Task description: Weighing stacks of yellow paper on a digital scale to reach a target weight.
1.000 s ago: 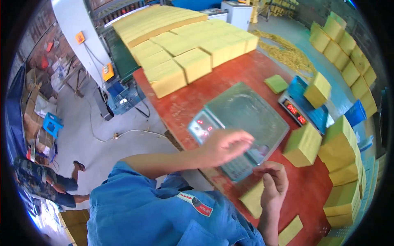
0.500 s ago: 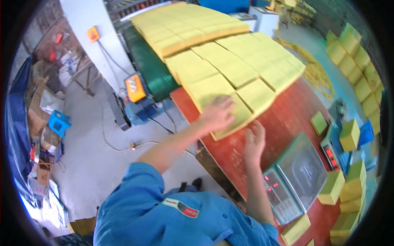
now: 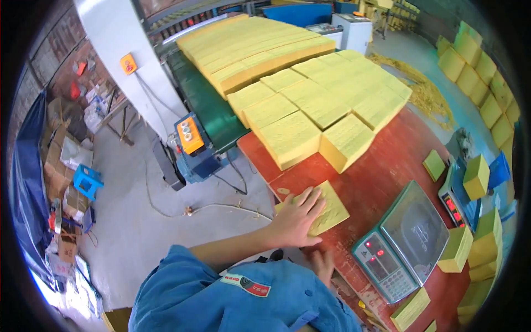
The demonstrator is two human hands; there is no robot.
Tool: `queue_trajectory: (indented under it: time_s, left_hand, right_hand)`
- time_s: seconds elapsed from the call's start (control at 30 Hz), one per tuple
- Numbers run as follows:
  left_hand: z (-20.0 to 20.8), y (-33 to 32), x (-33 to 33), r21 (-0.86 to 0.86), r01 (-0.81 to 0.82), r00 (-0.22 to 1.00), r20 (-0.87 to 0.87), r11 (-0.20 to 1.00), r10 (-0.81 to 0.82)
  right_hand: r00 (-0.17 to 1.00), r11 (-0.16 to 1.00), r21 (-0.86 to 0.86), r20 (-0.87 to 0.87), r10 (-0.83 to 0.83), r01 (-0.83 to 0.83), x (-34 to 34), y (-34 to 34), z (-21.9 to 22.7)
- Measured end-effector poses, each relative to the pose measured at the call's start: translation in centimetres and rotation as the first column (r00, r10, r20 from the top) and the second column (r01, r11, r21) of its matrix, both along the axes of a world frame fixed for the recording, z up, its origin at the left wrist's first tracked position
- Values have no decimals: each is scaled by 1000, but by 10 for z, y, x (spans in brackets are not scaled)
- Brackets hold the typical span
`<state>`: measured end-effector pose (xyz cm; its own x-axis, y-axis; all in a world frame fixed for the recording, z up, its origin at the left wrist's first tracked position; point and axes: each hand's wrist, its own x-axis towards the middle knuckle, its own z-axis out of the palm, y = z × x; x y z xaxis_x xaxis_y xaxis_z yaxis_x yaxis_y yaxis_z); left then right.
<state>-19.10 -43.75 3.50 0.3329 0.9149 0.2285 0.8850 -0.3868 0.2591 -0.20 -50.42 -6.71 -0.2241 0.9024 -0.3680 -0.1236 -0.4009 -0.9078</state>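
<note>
My left hand (image 3: 301, 218) lies flat, fingers stretched, on a yellow block of stacked paper (image 3: 333, 212) at the near edge of the red table (image 3: 387, 149). The block's left end reaches out from under the hand. Just below the table edge, my right hand (image 3: 322, 264) is partly hidden, its visible fingers apart and nothing seen in them. Farther away, several similar yellow paper blocks (image 3: 326, 102) lie side by side in rows. At their near end, one block (image 3: 347, 141) stands slightly apart from its neighbour.
A scale with a glass-like platform (image 3: 415, 229) stands on the table at right; a second scale (image 3: 452, 207) is behind it. Loose yellow blocks (image 3: 456, 249) lie around them. Beyond the table runs a green conveyor belt (image 3: 218, 122) beside an orange switch box (image 3: 189, 134). A cable (image 3: 221, 206) crosses the floor.
One block has come away from the near left of the rows toward me, under my left hand. My right hand has moved from beside the rows down to the table's near edge.
</note>
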Motion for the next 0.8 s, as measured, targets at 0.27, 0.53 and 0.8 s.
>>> queue_trajectory:
  time_s: [0.27, 0.53, 0.8]
  left_hand:
    - [-11, -53, 29, -37, 0, 998, 59, 999, 2]
    - [12, -52, 63, -300, 209, 406, 893, 931, 197]
    - [16, 39, 232, -37, 780, -447, 666, 625, 598]
  right_hand:
    - [724, 961, -185, -690, 21, -204, 14, -18, -33]
    - [997, 925, 377, 67, 32, -55, 103, -19, 93]
    - [433, 344, 932, 360, -826, -117, 186, 40, 180]
